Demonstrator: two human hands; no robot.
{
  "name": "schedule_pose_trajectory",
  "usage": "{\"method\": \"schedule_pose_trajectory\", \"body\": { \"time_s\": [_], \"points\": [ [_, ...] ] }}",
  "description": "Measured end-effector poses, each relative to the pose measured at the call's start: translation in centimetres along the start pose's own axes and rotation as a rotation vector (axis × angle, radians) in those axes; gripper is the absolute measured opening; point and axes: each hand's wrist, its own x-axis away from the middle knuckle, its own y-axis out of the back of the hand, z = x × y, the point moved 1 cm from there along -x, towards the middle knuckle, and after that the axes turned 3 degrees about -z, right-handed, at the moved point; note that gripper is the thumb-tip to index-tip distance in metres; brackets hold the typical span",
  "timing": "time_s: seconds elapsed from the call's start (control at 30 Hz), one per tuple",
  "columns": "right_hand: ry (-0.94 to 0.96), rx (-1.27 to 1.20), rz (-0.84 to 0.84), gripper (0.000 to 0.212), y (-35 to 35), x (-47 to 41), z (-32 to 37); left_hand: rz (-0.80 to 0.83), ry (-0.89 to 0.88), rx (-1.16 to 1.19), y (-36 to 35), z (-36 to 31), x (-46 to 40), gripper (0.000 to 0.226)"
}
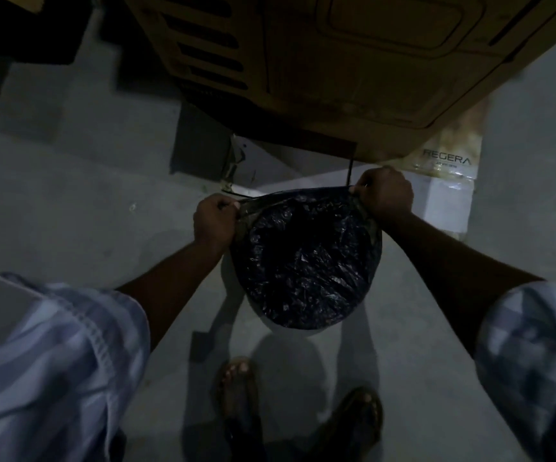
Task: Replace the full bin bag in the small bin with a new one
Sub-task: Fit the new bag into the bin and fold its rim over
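Note:
A black bin bag point(306, 261) lines a small round bin on the floor, in the middle of the dim head view. Only a pale sliver of the bin's wall point(298, 331) shows under the bag at the near side. My left hand point(215, 220) is closed on the bag's far-left edge. My right hand point(386, 193) is closed on its far-right edge. Between the two hands the bag's rim is stretched taut across the far side of the bin. The bag's inside is dark and I cannot make out any contents.
A large tan wooden cabinet or door point(353, 61) hangs over the far side of the bin. A plastic pack printed REGERA point(446, 161) leans on a white block at the right. My sandalled feet point(296, 411) stand just before the bin on the grey floor.

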Motion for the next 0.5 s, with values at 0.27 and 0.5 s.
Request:
{"method": "schedule_pose_trajectory", "body": {
  "time_s": [0.27,0.5],
  "points": [
    [-0.215,-0.389,0.298,0.007,-2.9,0.5,-0.4,0.144,0.229,0.036,-0.6,2.3,0.7,0.017],
    [-0.477,-0.813,0.439,0.038,-1.4,2.9,-2.9,0.301,0.326,-0.06,0.0,4.2,3.9,0.027]
  ]
}}
